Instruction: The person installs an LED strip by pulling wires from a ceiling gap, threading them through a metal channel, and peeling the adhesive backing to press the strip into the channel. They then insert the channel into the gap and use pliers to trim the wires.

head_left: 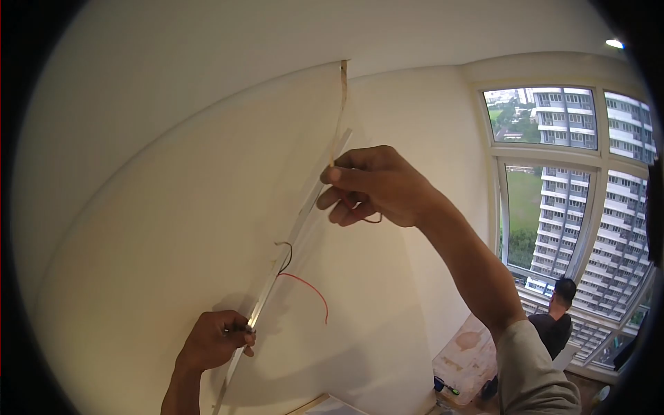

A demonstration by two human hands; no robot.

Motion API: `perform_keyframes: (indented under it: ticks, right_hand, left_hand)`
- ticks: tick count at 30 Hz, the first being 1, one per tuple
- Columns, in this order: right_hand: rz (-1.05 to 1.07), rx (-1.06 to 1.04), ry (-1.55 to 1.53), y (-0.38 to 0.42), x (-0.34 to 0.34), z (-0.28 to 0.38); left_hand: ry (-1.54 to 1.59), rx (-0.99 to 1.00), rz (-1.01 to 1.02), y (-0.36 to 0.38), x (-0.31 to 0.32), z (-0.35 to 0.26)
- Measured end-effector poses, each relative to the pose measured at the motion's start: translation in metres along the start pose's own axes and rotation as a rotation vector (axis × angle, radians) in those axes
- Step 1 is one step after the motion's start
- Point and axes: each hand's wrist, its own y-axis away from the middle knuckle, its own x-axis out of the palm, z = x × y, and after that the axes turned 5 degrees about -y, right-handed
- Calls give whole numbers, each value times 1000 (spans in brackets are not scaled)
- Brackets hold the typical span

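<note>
My left hand [211,340] is closed around the lower part of a long, narrow white channel [299,225] that slants up across the wall. A small dark thing shows at its fingertips, too small to name. From the channel's middle stick out a short black wire [290,254] and a longer red wire [312,288], both with loose ends. Higher up, my right hand [377,183] pinches a pale cable [342,104] that hangs from the ceiling edge. A dark red wire [373,220] loops out below its fingers. That hand hides part of the channel's upper end.
A cream wall [173,228] meets the ceiling above. At the right are tall windows [546,200] with high-rise buildings outside. A person [553,325] in dark clothes is near the windows, below. Tools [446,387] lie by a stained board [467,353] low on the right.
</note>
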Motion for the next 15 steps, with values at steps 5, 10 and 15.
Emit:
perform_keyframes:
  ticks: [5, 10, 15]
  right_hand:
    - [-25, 54, 11, -6, 12, -4]
    - [-62, 59, 107, 27, 2, -1]
    - [-84, 56, 113, 11, -4, 2]
  left_hand:
    - [-22, 34, -14, 2, 1, -5]
    - [36, 94, -126, 14, 4, -23]
    - [-48, 171, -148, -24, -17, -54]
